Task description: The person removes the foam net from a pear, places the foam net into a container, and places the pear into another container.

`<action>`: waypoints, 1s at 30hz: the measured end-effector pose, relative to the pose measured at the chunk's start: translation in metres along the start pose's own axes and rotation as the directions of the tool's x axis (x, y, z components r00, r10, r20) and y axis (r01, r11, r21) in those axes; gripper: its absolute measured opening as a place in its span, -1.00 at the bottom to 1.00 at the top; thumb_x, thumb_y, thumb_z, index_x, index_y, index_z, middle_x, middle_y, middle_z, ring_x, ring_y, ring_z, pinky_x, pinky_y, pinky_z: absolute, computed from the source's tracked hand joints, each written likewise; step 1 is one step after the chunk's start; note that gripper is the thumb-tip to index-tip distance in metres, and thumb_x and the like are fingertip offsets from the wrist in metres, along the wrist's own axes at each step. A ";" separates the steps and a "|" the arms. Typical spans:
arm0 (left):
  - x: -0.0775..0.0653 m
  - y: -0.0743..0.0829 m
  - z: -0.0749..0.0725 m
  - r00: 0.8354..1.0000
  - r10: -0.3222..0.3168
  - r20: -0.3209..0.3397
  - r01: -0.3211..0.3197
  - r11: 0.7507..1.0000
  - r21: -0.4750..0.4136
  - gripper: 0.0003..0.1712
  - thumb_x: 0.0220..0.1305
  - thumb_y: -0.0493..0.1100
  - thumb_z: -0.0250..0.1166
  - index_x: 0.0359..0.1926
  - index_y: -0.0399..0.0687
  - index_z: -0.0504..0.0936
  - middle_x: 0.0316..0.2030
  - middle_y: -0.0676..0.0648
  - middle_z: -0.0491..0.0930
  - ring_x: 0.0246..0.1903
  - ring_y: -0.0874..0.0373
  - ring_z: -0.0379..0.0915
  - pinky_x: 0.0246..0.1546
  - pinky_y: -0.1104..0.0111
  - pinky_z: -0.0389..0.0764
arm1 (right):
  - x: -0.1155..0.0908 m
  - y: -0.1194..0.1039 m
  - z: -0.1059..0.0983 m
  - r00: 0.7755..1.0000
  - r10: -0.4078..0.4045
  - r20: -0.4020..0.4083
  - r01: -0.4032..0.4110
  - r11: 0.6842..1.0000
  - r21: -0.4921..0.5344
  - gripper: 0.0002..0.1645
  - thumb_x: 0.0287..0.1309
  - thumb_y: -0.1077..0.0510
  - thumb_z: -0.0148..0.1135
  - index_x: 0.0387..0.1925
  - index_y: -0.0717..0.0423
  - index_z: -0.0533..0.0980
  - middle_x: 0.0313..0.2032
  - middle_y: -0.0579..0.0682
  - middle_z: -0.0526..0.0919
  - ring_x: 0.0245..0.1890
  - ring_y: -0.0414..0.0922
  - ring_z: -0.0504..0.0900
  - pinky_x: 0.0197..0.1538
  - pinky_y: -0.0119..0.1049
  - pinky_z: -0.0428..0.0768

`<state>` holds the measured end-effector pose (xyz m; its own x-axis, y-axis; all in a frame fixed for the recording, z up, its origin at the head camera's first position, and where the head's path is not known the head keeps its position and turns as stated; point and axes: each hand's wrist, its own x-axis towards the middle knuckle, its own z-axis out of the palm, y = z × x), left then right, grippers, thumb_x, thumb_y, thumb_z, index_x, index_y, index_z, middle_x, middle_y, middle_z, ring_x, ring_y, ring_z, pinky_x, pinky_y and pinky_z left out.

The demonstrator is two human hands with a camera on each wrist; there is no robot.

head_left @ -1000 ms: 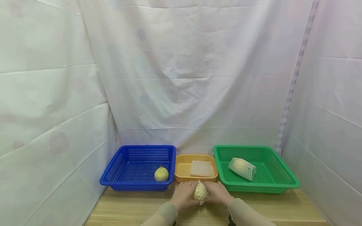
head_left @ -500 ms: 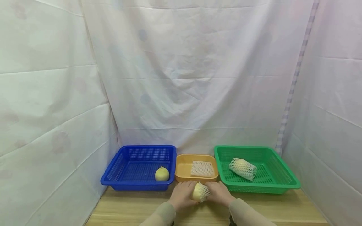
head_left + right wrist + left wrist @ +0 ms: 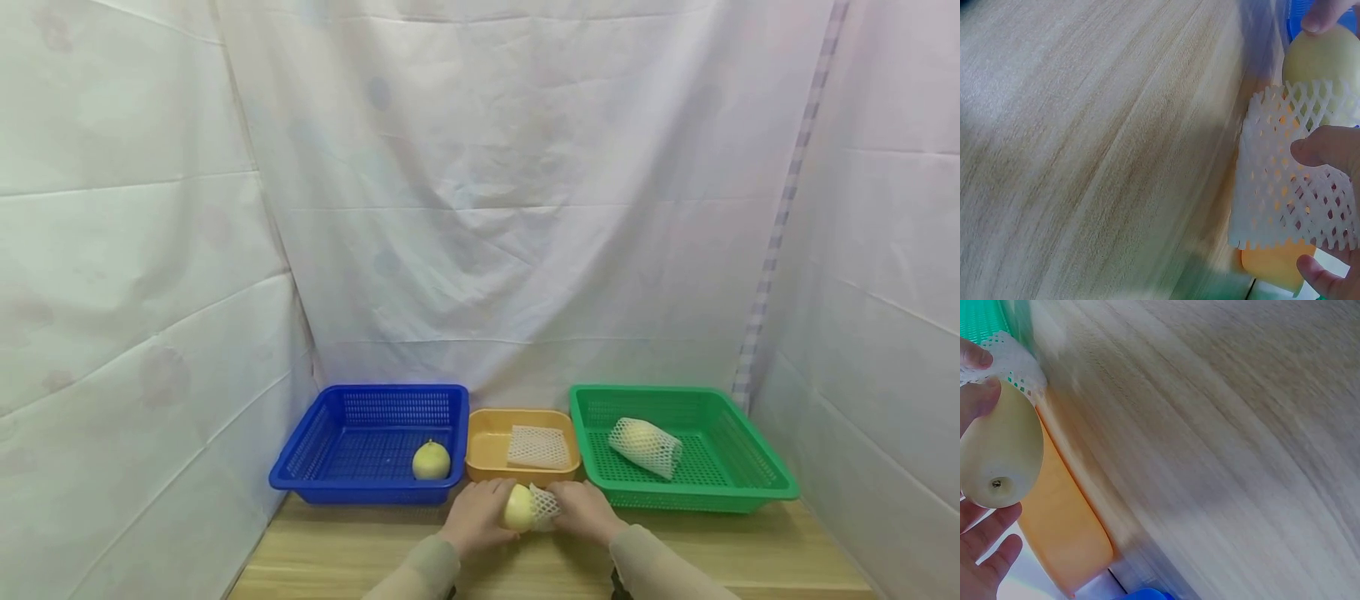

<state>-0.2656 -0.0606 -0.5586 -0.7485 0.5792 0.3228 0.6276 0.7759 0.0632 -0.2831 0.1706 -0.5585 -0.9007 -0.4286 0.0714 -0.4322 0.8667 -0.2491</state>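
Between the hands, in front of the small orange tray (image 3: pixel 487 475), is a pale yellow pear (image 3: pixel 517 509). My left hand (image 3: pixel 477 515) grips it, fingers and thumb round its sides. A white foam net sleeve (image 3: pixel 542 505) is in my right hand (image 3: pixel 587 510), pinched by the thumb in the right wrist view. The pear's inner end sits at the sleeve's mouth; the rest of the pear (image 3: pixel 1007 447) is bare in the left wrist view, its dimpled end showing. Most of the sleeve (image 3: pixel 1272 187) hangs past the pear toward the right palm.
A blue basket (image 3: pixel 360 497) at left holds another pear (image 3: pixel 431 461). At right, a green basket (image 3: pixel 720 498) holds a pear in a net sleeve (image 3: pixel 647 448). A flat net sleeve (image 3: pixel 538 447) lies in the orange tray. White cloth (image 3: pixel 480 208) hangs behind the wooden table (image 3: pixel 360 550).
The pear and my left hand have shifted slightly left, and more of the pear shows bare outside the sleeve. The right hand with the sleeve has hardly moved.
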 end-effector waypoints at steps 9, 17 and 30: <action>-0.004 -0.006 0.005 0.999 -0.025 0.020 0.025 1.000 -0.008 -0.07 -0.15 0.27 0.52 0.22 -0.05 0.47 0.00 0.03 0.58 -0.05 0.15 0.51 -0.01 0.22 0.51 | -0.002 0.000 -0.002 0.999 -0.038 -0.010 0.038 0.999 -0.020 -0.60 -0.19 0.17 0.47 -0.19 0.11 0.62 -0.34 -0.11 0.68 -0.32 -0.09 0.64 -0.10 0.15 0.55; -0.008 -0.006 -0.002 0.999 -0.036 0.024 0.037 0.999 -0.019 -0.09 -0.14 0.24 0.52 0.22 -0.06 0.47 0.00 0.02 0.58 -0.04 0.14 0.50 0.01 0.24 0.49 | -0.005 -0.001 -0.005 0.998 -0.058 -0.032 0.057 0.998 -0.041 -0.62 -0.18 0.16 0.45 -0.21 0.09 0.61 -0.37 -0.16 0.66 -0.40 -0.21 0.59 -0.31 -0.14 0.57; -0.014 -0.009 -0.006 0.998 -0.050 0.029 0.051 0.999 -0.017 -0.10 -0.14 0.23 0.51 0.21 -0.07 0.48 -0.02 0.00 0.58 -0.08 0.12 0.51 -0.03 0.24 0.51 | -0.008 -0.002 -0.007 0.998 -0.053 -0.022 0.052 0.998 -0.020 -0.68 -0.17 0.19 0.41 -0.25 0.09 0.61 -0.43 -0.20 0.62 -0.49 -0.27 0.52 -0.45 -0.26 0.53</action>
<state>-0.2593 -0.0767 -0.5581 -0.7850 0.5464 0.2920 0.5923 0.8001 0.0952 -0.2756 0.1743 -0.5518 -0.8774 -0.4679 0.1058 -0.4795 0.8481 -0.2256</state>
